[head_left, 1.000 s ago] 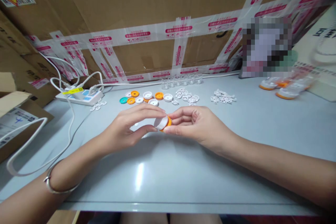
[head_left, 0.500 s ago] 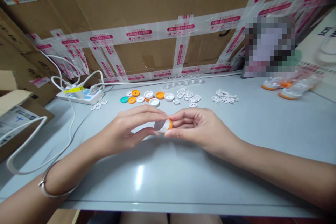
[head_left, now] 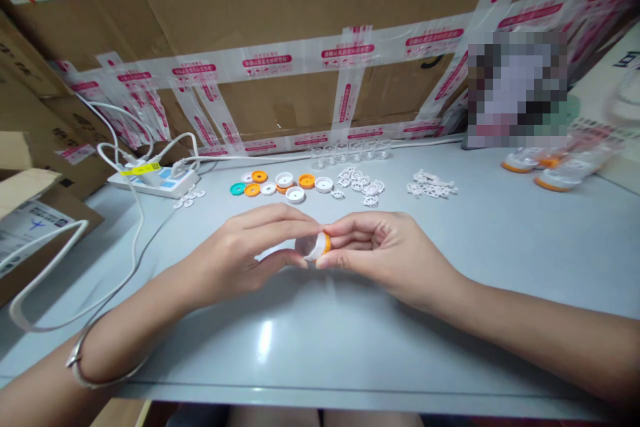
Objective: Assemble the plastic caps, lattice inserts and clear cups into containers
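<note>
My left hand [head_left: 243, 240] pinches the clear end of a small round plastic container [head_left: 307, 248] between thumb and fingers. At the container's other end is an orange cap [head_left: 327, 243] with a white ring beside it. That end is gripped by my right hand [head_left: 400, 250], thumb below and fingers curled behind. The container is held on its side just above the table, partly covered by fingers. Beyond my hands lie several white, orange and green round caps [head_left: 295, 195] and several white spoked plastic pieces [head_left: 370, 201].
On the grey table [head_left: 280, 347], a row of clear cups [head_left: 350, 153] stands by a taped cardboard box [head_left: 280, 7]. Flat white parts [head_left: 433, 185] lie to their right, with clear orange-ended containers [head_left: 560, 173] farther right. A power strip [head_left: 173, 183] with white cables is at left.
The container and both hands sit slightly lower in view. It is tilted a little differently, with more of its clear side showing. Both hands keep their hold.
</note>
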Demonstrator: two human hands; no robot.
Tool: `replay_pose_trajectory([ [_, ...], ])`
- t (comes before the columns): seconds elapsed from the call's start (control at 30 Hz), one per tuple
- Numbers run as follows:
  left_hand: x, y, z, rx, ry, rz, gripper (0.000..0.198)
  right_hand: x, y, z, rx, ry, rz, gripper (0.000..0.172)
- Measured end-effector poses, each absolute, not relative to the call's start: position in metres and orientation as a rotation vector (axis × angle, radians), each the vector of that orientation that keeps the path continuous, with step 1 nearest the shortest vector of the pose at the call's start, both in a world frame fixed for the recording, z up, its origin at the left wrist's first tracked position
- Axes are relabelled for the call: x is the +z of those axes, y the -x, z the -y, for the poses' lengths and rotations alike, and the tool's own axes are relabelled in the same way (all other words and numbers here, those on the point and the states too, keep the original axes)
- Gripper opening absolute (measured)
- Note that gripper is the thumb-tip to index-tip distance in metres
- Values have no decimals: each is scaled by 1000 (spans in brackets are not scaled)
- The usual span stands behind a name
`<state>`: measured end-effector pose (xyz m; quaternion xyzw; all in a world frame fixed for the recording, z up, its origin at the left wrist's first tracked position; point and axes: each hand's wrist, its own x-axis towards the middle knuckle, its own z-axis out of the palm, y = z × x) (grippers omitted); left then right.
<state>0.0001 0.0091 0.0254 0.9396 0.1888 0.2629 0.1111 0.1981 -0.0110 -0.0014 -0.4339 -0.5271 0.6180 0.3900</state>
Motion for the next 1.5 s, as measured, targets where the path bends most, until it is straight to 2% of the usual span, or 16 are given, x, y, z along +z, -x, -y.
replay_pose_trajectory([
  [0.23, 25, 1, -8, 756, -2829, -516, 24, -1, -196, 11, 1602, 1077, 1332, 25],
  [0.43, 24, 3, -10, 755, -2807, -461, 24, -2, -194, 11, 1624, 1126, 1258, 28],
  [0.77, 18, 4, -11, 740, -2588, -620, 28, -6, -193, 9, 1699, 1138, 1165, 30],
  [0.9, 16, 4, -12, 666, -2569, -716, 30, -8, -191, 9, 1840, 1054, 979, 31],
  [1.0, 12, 1, -11, 738, -2641, -740, 29, -11, -191, 8, 1932, 1029, 763, 27],
  [1.17, 6, -5, -10, 900, -2767, -668, 31, -13, -191, 13, 2003, 949, 575, 10],
  [1.5, 7, -5, -7, 1020, -2776, -571, 33, -8, -190, 24, 2003, 770, 479, 13],
])
